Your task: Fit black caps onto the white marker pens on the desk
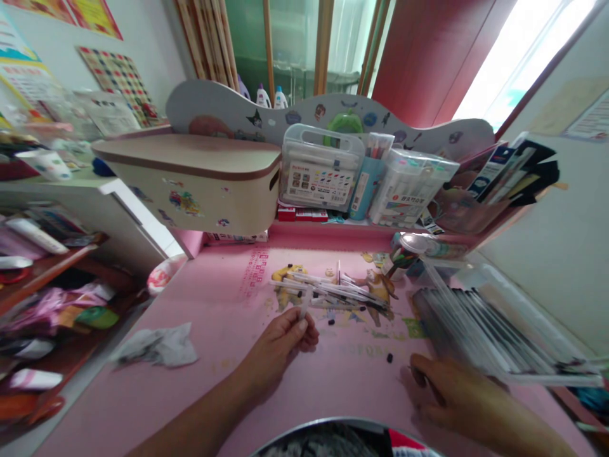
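Just in front of a loose pile of white pens (333, 290), my left hand (290, 333) pinches a thin whitish pen barrel (306, 303) between thumb and fingers, pointing up and away. My right hand (451, 390) is at the right of the pink desk, beside the clear plastic box (561, 379). Its fingers look parted and slightly curled, somewhat blurred, and nothing shows in them. A small black cap (390, 358) lies to the left of that hand. Several more black caps lie around the pile.
Many dark-tipped pens (485, 324) fill the clear box. A crumpled white tissue (159, 346) lies at left on the desk (214, 406). Behind, a shelf carries a lidded cream bin (209, 190), marker cases (321, 171) and a pen holder (464, 209). A round-rimmed object (333, 438) is at the front edge.
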Action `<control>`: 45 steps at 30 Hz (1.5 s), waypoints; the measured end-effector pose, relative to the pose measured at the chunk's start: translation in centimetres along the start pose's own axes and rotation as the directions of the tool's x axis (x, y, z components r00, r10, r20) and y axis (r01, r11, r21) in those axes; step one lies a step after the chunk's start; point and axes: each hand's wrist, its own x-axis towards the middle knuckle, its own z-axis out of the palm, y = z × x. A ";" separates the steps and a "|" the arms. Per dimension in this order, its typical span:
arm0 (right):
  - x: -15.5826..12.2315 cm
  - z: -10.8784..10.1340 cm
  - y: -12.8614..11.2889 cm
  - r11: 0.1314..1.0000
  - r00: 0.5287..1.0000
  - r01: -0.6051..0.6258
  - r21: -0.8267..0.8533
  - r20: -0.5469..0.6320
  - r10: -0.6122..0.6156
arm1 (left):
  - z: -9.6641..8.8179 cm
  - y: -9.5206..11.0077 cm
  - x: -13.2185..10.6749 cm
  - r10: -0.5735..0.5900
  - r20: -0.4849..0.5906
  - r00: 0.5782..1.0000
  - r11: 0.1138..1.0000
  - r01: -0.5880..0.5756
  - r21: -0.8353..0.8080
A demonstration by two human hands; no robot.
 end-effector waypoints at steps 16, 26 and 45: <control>6.0 1.3 -3.2 0.996 0.997 0.055 0.065 -0.049 -0.052 | -0.5 0.3 0.4 -0.066 -0.031 0.997 0.997 0.067 0.042; 9.5 -0.3 -6.7 0.938 0.939 0.317 0.138 -0.184 -0.290 | 0.0 0.8 0.1 -0.093 -0.003 0.996 0.991 0.093 0.096; 9.8 -1.5 -8.4 0.771 0.832 0.551 0.320 -0.291 -0.473 | 0.0 1.1 0.0 -0.016 -0.012 1.000 0.974 0.018 0.227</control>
